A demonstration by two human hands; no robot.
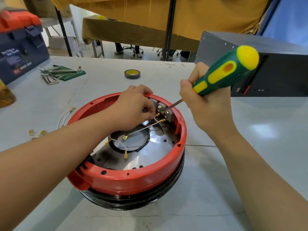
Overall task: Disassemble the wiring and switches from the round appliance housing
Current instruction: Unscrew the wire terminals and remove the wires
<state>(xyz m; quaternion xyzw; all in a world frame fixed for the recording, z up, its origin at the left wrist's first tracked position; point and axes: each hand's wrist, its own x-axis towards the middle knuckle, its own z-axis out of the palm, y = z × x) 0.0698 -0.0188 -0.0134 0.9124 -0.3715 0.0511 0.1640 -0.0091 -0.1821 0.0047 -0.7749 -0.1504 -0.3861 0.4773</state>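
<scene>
Left hand (133,107) inside the far part of the round housing (133,179), fingertips pinching a white wire (141,129) close to its brass spade connector (162,121). Right hand (206,107) clenched around the green-and-yellow screwdriver (225,74), handle tilted up and away to the right, metal shaft (173,105) slanting down and left toward the left fingertips. Shaft tip right at the brass terminals of the grey switches (165,109), mounted against the inner far wall of the red rim, just beyond the left fingers. Pinched wire running from those fingers toward the wearer, ending in a ring terminal (125,137) over the dark central opening of the metal base plate (150,154). Another short white wire with a yellow-sleeved connector (125,155) lying loose on the plate, below the left wrist. Housing itself beneath both forearms, red ring sitting on a black lower band, resting on the grey table (216,189).

Left of the left forearm, loose removed wires (65,116) with brass ends on the table. Beyond the left hand, a roll of black tape (132,74); farther left, a set of hex keys (55,74) on a green pouch, then a blue-and-red toolbox (20,45). Beyond the right hand, a black box-like case (275,72).
</scene>
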